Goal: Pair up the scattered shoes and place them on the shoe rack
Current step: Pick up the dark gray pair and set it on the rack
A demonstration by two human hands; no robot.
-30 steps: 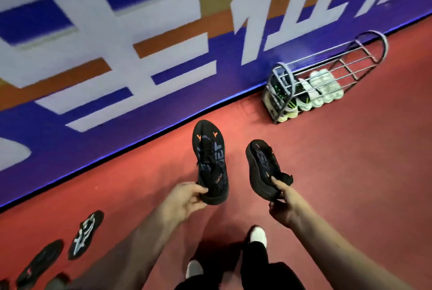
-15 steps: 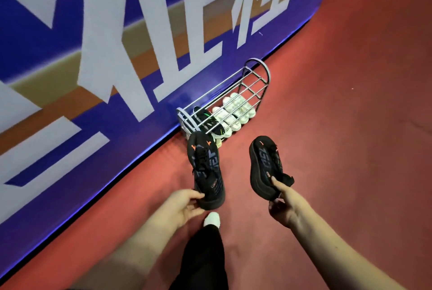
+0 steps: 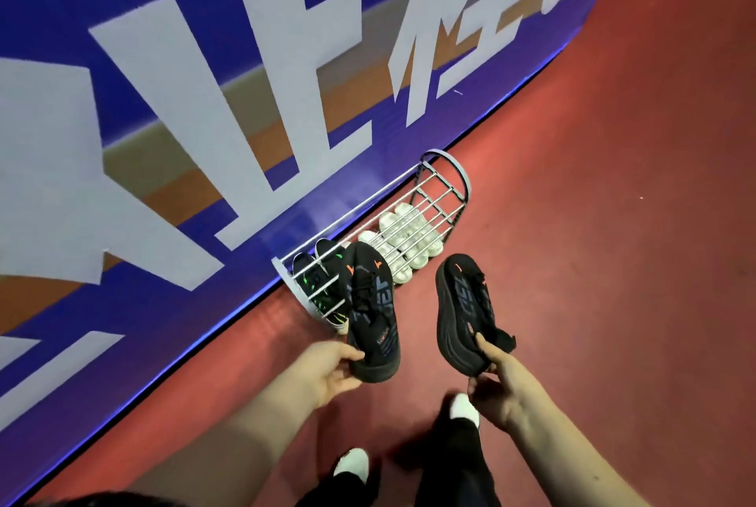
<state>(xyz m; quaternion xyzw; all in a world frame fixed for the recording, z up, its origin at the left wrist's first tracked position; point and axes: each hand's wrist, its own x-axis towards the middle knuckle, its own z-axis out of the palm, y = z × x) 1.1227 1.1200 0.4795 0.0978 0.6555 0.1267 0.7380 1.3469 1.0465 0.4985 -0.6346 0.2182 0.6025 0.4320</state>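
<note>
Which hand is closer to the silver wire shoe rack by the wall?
Left. The left hand is just in front of the silver wire shoe rack; the right hand is farther out from it.

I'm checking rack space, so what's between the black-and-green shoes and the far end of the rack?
In the head view, white shoes sit beside the black-and-green shoes; past them, bare bars reach the far end of the shoe rack.

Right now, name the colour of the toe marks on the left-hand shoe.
Orange, on the black knit lace-up shoe; head view shows it.
</note>
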